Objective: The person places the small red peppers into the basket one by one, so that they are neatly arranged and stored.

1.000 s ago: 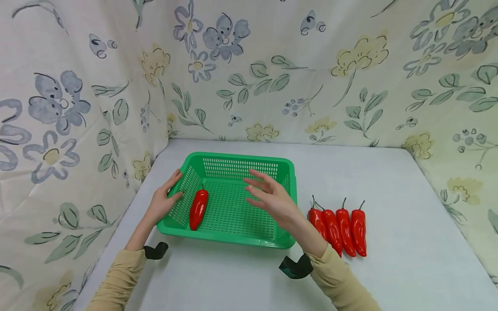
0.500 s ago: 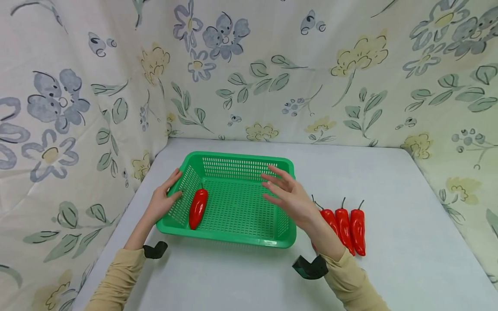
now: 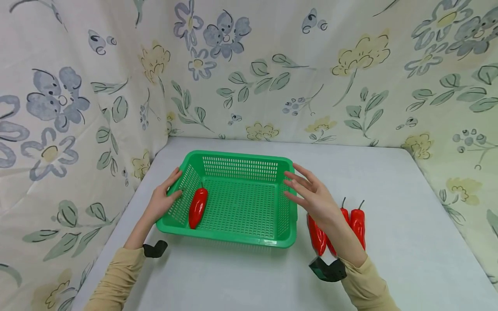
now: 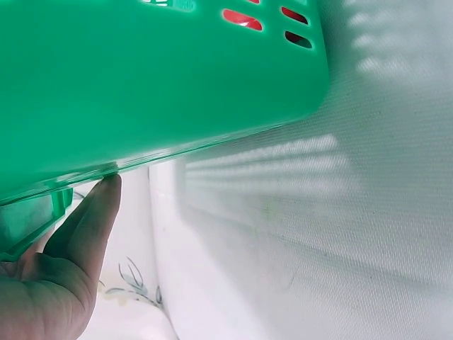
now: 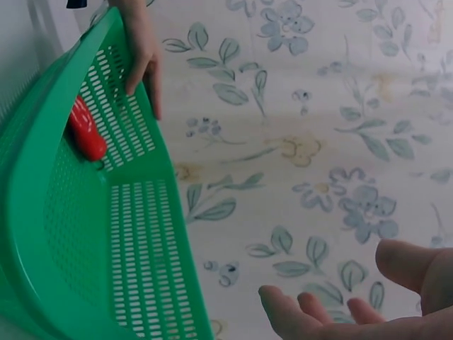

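While the left hand (image 3: 160, 202) straddles the left end rim of the green plastic basket (image 3: 241, 207), thumb reaching over the inside and fingers along the outside, the right hand (image 3: 313, 196) hovers near the opposite end with its fingers spread, slightly bent and holding nothing. The left hand's grip on the rim looks light; how firmly it presses, I cannot tell. Inside the basket, a glossy red chili pepper (image 3: 198, 208) lies near the left wall, its dark stem toward the far side, with bare perforated floor to its right. Four more red chili peppers (image 3: 317, 237) rest side by side on the white tabletop (image 3: 241, 280), just right of the basket and below the right hand and forearm, which cover parts of them. The right wrist view shows the right hand's fingertips apart from the basket. Both arms wear tan sleeves (image 3: 118, 280), and a black piece (image 3: 154, 249) sits at each wrist. Behind the table hangs a cream cloth (image 3: 272, 121) printed with blue and yellow flowers and green leaves.
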A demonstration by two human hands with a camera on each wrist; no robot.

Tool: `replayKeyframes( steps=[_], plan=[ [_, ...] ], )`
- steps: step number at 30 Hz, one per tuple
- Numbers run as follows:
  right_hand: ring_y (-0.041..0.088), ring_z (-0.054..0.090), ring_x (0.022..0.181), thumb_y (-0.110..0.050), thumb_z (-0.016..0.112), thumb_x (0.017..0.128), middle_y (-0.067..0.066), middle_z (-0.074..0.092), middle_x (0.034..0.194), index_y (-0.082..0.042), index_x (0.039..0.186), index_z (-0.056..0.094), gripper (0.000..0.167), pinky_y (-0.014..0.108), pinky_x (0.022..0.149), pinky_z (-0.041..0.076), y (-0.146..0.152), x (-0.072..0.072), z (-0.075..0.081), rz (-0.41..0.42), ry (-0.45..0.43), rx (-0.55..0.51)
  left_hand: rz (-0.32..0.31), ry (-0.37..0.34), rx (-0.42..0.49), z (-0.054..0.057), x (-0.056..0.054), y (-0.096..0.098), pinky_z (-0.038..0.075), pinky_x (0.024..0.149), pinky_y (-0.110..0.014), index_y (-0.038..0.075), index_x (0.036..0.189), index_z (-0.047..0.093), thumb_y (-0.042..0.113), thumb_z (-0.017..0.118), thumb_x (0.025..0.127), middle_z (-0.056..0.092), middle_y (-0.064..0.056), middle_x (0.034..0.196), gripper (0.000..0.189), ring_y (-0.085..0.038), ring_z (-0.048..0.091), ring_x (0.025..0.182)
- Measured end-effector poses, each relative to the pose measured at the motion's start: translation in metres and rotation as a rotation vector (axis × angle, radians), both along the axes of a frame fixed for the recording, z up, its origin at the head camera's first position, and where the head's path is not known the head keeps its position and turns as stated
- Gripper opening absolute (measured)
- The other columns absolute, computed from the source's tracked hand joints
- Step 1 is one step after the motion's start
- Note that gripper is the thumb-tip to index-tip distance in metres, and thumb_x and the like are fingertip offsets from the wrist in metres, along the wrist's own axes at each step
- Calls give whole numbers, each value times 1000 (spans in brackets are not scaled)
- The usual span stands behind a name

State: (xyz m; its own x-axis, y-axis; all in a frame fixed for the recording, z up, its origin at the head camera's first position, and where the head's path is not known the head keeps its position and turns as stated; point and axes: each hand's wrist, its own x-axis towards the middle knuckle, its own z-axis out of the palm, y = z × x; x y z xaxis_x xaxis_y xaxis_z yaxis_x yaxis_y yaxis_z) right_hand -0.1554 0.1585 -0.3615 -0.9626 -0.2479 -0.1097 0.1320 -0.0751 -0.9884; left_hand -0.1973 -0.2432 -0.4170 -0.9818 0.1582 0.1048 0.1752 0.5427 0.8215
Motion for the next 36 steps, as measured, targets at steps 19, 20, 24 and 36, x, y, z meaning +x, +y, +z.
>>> replayKeyframes(
  steps=[19, 20, 24, 36],
  plan=[
    [9, 48, 124, -25, 49, 99, 17, 24, 155, -21, 153, 16, 64, 30, 98, 45, 43, 10, -1, -80, 15, 8, -5, -1, 0, 0, -1, -1, 21, 111, -63, -6, 144, 32, -5, 51, 91, 19, -18, 157, 57, -42, 15, 144],
    [8, 49, 123, -25, 49, 99, 18, 24, 155, -21, 153, 16, 64, 29, 97, 46, 45, 11, -1, -84, 14, 9, -5, -2, -1, 0, -1, -1, 21, 111, -63, -6, 144, 32, -5, 51, 91, 19, -18, 157, 57, -42, 15, 144],
    [4, 51, 120, -23, 48, 99, 16, 25, 155, -20, 153, 15, 63, 25, 95, 49, 54, 12, -5, -94, 27, -6, -1, -9, -8, 1, -1, 0, 21, 111, -63, -5, 145, 32, -4, 51, 91, 18, -17, 157, 57, -42, 15, 144],
    [0, 55, 116, -19, 47, 99, 5, 37, 145, -19, 153, 14, 63, 20, 90, 51, 80, 20, -12, -131, 71, -87, -8, 2, -3, 1, 0, 0, 22, 110, -63, -6, 144, 32, -5, 51, 91, 19, -19, 157, 57, -43, 16, 143]
  ],
)
